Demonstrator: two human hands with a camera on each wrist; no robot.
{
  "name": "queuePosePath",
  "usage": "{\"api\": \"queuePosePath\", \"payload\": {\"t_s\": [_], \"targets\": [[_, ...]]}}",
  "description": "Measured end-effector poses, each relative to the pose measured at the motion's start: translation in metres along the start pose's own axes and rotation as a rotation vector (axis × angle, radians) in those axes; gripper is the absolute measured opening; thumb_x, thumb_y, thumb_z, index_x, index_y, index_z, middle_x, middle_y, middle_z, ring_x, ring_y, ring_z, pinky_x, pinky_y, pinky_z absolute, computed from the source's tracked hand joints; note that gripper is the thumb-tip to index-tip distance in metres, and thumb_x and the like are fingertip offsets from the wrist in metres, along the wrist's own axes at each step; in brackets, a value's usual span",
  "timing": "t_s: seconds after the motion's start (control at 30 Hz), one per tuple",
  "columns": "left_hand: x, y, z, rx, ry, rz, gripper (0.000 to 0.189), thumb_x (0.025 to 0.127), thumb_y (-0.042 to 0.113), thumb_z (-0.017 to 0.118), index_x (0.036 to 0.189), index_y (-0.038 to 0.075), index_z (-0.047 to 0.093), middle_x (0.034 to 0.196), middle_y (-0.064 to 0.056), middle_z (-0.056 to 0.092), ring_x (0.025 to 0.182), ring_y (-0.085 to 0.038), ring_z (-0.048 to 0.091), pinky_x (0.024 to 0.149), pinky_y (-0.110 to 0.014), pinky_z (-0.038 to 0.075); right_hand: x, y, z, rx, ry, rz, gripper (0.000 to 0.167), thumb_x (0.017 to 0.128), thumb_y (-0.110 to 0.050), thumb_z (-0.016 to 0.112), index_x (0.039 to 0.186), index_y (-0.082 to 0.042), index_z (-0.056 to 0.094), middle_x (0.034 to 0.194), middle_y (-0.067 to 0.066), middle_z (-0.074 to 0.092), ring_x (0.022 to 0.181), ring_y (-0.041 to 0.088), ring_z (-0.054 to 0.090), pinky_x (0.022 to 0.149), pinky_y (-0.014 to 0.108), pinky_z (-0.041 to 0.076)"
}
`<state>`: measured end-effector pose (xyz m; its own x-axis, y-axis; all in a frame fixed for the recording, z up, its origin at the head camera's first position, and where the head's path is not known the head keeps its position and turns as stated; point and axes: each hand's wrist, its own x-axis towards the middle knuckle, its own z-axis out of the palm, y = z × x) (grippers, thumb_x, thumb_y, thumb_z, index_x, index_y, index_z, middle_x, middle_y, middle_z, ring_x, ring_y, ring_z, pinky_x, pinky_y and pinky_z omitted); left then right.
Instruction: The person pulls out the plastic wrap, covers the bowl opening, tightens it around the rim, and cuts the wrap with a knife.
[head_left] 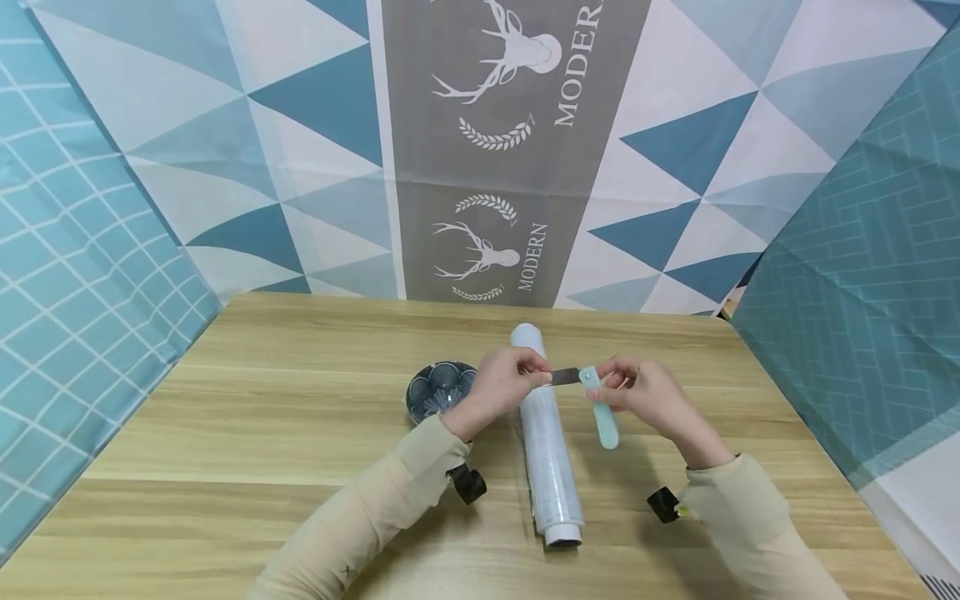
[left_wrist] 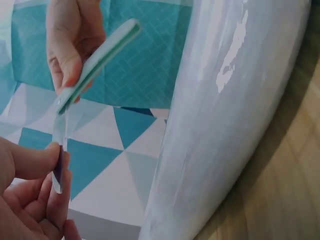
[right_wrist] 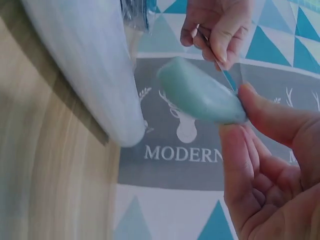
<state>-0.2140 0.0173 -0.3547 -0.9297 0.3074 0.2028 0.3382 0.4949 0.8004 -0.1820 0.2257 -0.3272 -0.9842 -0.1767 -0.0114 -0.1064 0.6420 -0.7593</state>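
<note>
A folding knife with a mint-green handle (head_left: pixel 606 423) is unfolded to roughly a right angle above a roll of plastic wrap (head_left: pixel 551 467). My left hand (head_left: pixel 502 385) pinches its short metal blade (head_left: pixel 565 377) between thumb and fingers, near the tip. At the other end, my right hand (head_left: pixel 651 395) holds the handle by thumb and fingertips close to the pivot. In the right wrist view the wide side of the handle (right_wrist: pixel 197 92) faces the camera. The left wrist view shows the left thumb (left_wrist: pixel 35 159) pressed flat against the blade.
A dark, scalloped glass bowl (head_left: pixel 429 387) stands left of the roll, partly hidden behind the left wrist. Everything is on a wood-grain table (head_left: pixel 262 400). Patterned cloth (head_left: pixel 315 167) hangs along the back and both sides.
</note>
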Motion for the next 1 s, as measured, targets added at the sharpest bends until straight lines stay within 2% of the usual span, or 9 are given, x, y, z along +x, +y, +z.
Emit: {"api": "queuePosePath", "payload": {"t_s": [0.2,0.33,0.7,0.87,1.0], "targets": [[-0.003,0.004,0.006,-0.093,0.045,-0.035,0.007,0.077,0.016,0.07,0.082,0.01,0.071,0.072,0.0,0.066,0.06,-0.006,0.053,0.054,-0.019,0.043,0.004,0.002,0.009,0.252,0.035,0.047,0.032,0.082,-0.013,0.066,0.102,0.007,0.052,0.074,0.004,0.058,0.067,0.019,0.061,0.067,0.034,0.055],[-0.005,0.004,0.011,-0.108,0.046,-0.04,0.006,0.076,0.015,0.071,0.079,0.009,0.071,0.07,0.0,0.066,0.059,-0.005,0.052,0.052,-0.018,0.043,0.006,0.002,0.014,0.338,0.053,0.071,0.03,0.083,-0.009,0.064,0.102,0.009,0.05,0.07,0.001,0.055,0.062,0.012,0.062,0.065,0.032,0.055],[-0.013,0.005,0.018,-0.076,0.009,0.018,0.005,0.078,0.011,0.067,0.079,0.007,0.071,0.07,-0.001,0.065,0.06,-0.004,0.051,0.053,-0.017,0.043,0.006,-0.003,0.027,0.321,0.135,0.118,0.031,0.083,-0.011,0.065,0.102,0.007,0.048,0.07,0.004,0.055,0.06,0.01,0.062,0.066,0.032,0.055],[-0.016,0.004,0.021,-0.069,-0.029,0.04,0.007,0.08,0.009,0.065,0.079,0.006,0.07,0.068,-0.002,0.065,0.058,-0.003,0.052,0.052,-0.016,0.042,0.006,-0.003,0.031,0.303,0.154,0.128,0.03,0.083,-0.011,0.065,0.1,0.006,0.048,0.069,0.005,0.055,0.058,0.01,0.062,0.064,0.03,0.055],[-0.019,0.004,0.021,-0.019,-0.042,0.064,0.007,0.081,0.008,0.064,0.078,0.007,0.07,0.066,0.0,0.064,0.057,-0.002,0.05,0.051,-0.016,0.041,0.005,-0.002,0.034,0.265,0.157,0.119,0.03,0.082,-0.012,0.067,0.099,0.005,0.05,0.071,0.005,0.058,0.059,0.01,0.062,0.062,0.027,0.055]]}}
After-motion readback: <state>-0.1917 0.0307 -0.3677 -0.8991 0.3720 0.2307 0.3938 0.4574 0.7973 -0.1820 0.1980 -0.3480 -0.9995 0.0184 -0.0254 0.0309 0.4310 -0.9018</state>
